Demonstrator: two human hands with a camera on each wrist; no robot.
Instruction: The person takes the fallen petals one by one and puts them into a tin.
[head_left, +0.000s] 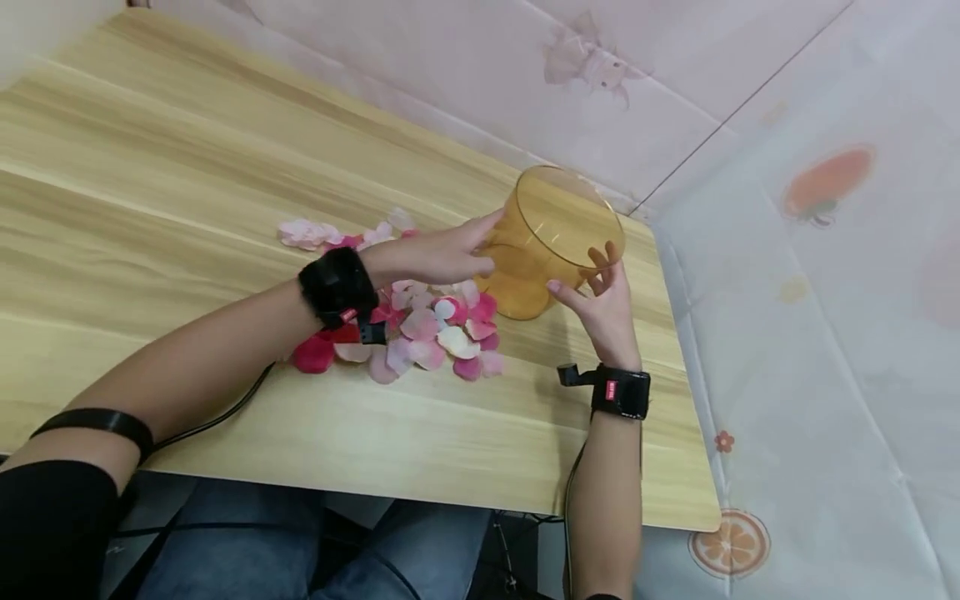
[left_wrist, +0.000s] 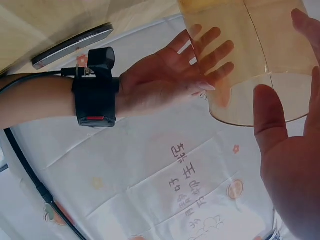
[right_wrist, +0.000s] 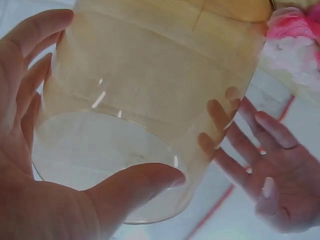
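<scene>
A see-through amber plastic container (head_left: 551,237) is tilted near the table's far right corner, its wide mouth turned up and to the right. My right hand (head_left: 585,271) holds it from the near right, thumb (right_wrist: 140,182) at the rim and fingers (right_wrist: 30,55) curved round the wall. My left hand (head_left: 480,246) presses straight fingers against its left side. The left wrist view shows the container (left_wrist: 250,65) between both hands. Nothing shows inside it. A heap of pink, red and white petals (head_left: 420,325) lies under my left wrist.
The light wooden table (head_left: 187,192) stretches far to the left, with a few pale petals (head_left: 307,233) further back. A patterned cloth (head_left: 810,333) hangs along the right side, close to the table edge. Cables run from both wrist bands.
</scene>
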